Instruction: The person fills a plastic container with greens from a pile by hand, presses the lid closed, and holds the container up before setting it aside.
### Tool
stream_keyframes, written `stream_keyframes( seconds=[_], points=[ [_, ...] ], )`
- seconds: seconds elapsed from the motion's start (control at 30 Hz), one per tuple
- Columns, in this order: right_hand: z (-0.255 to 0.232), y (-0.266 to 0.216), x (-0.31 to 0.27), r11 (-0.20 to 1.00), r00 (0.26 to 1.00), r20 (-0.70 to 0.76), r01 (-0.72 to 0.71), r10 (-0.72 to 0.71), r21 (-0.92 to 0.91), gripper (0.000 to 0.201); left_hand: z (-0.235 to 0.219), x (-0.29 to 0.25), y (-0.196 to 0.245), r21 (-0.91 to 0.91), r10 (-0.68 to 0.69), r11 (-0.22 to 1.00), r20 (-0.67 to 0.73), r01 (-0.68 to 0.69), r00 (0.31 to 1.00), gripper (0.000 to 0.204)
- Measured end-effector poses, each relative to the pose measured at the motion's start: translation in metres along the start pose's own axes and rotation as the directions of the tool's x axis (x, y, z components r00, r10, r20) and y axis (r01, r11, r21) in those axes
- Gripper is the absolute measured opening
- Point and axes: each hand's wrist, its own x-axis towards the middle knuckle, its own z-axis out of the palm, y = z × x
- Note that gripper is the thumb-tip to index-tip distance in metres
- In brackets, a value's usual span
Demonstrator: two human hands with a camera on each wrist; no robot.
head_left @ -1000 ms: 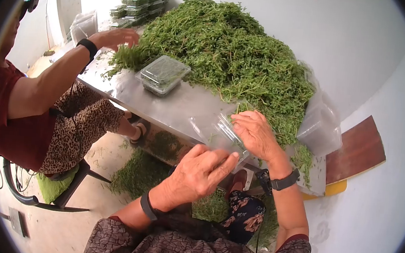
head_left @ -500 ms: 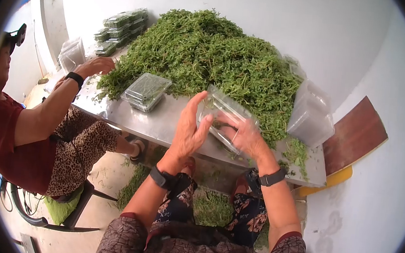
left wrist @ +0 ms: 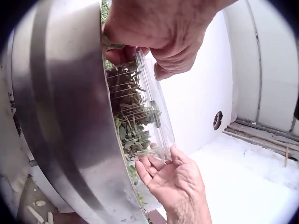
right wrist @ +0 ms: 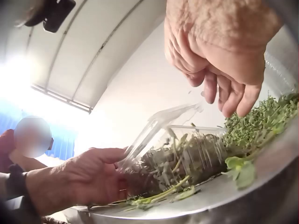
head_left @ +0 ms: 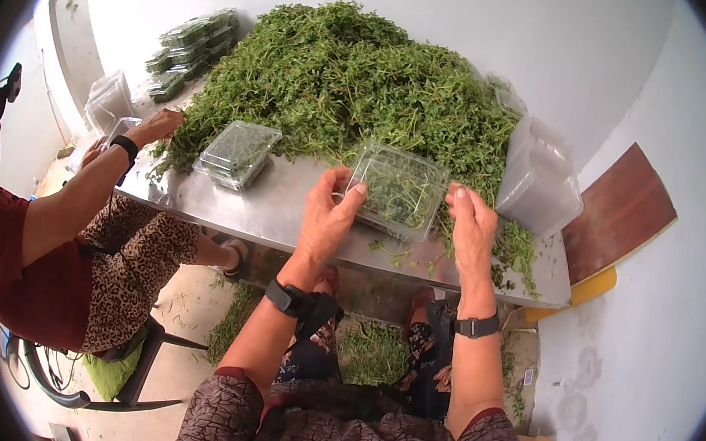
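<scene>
A clear plastic clamshell box filled with green sprigs sits at the front of the metal table. Its lid slants over the greens, partly raised in the right wrist view. My left hand grips the box's left side, thumb on the lid's edge and fingers lower down. Beside the opposite end is my right hand, its fingers loosely bent and its fingertips at the lid's corner. Behind the box rises a big heap of leafy greens.
A filled clamshell stands left on the metal table. Filled boxes are stacked at the back left, nested empty ones at the right. Another person sits at left, a hand in the greens. Cut greens lie under the table.
The clamshell has gone from tilted between my hands to lying flatter on the table with greens in it. My right hand has moved from inside the box to its right end.
</scene>
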Motion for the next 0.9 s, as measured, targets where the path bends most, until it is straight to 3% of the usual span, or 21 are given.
stream_keyframes(
  seconds=[0.1,0.17,0.23,0.27,0.33,0.43,0.57,0.63,0.7,0.8,0.9],
  points=[
    [0.006,0.000,-0.014,0.985,0.994,0.023,-0.110,0.108,0.134,0.032,0.003,-0.001,-0.010,0.065,0.017,0.998,-0.060,-0.013,0.998,0.033],
    [0.009,0.002,-0.016,0.993,0.998,0.024,-0.063,0.061,0.096,0.034,0.000,-0.001,-0.015,0.082,0.003,0.997,-0.098,0.005,0.995,0.034],
    [0.010,-0.010,-0.018,0.967,0.983,0.056,-0.183,0.176,0.176,0.037,-0.004,-0.002,-0.014,-0.014,-0.064,0.998,-0.057,0.063,0.996,0.035],
    [0.011,-0.010,-0.018,0.967,0.983,0.058,-0.181,0.174,0.178,0.037,-0.007,-0.004,-0.009,-0.012,-0.062,0.998,-0.060,0.061,0.996,0.035],
    [0.012,-0.010,-0.019,0.966,0.985,0.067,-0.170,0.159,0.195,0.036,-0.012,-0.012,0.004,-0.188,-0.132,0.971,0.084,0.146,0.988,0.042],
    [0.011,-0.018,-0.028,0.975,0.989,0.075,-0.141,0.130,0.173,0.028,-0.017,-0.028,0.012,-0.284,-0.074,0.953,0.117,0.104,0.990,0.053],
    [0.007,-0.011,-0.044,0.993,0.994,0.104,-0.057,0.045,0.108,0.021,-0.026,-0.056,0.019,-0.272,-0.085,0.954,0.155,0.125,0.984,0.064],
    [0.004,-0.015,-0.056,0.986,0.991,0.133,-0.032,0.010,0.166,0.015,-0.030,-0.072,0.025,-0.303,-0.050,0.948,0.150,0.094,0.987,0.063],
    [0.001,-0.021,-0.068,0.983,0.987,0.157,-0.040,0.012,0.179,0.012,-0.032,-0.086,0.032,-0.315,-0.063,0.944,0.120,0.098,0.991,0.055],
    [-0.003,-0.028,-0.088,0.983,0.979,0.205,-0.045,0.007,0.179,0.009,-0.038,-0.104,0.040,-0.334,0.013,0.942,0.045,0.003,0.999,0.016],
    [-0.005,-0.033,-0.104,0.987,0.967,0.253,-0.036,-0.005,0.158,0.008,-0.051,-0.119,0.050,-0.299,-0.051,0.952,0.074,0.071,0.996,0.011]
  ],
)
